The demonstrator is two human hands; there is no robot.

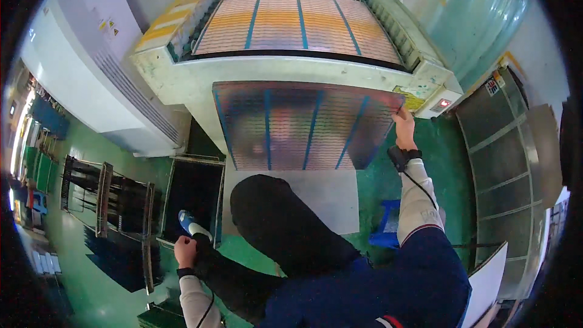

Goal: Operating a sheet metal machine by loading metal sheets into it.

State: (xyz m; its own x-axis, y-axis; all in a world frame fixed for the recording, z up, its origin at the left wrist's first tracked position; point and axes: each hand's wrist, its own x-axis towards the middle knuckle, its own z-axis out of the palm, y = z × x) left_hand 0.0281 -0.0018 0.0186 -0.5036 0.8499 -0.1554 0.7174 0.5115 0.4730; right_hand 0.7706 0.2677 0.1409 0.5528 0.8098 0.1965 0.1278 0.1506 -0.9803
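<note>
My right hand grips the upper right corner of a large flat panel. The panel is shiny and copper-coloured, with blue stripes and rows of thin dark lines. It stands tilted in front of a pale machine, above my legs. My left hand is down by my trouser leg at the lower left, fingers curled; whether anything is in them is hidden. A dark band with a cable sits at my right wrist.
The machine's top bed has similar blue stripes. A dark wire-framed rack stands beside my left foot, with another rack farther left. A blue stool-like object is on the green floor. Grey panels line the right.
</note>
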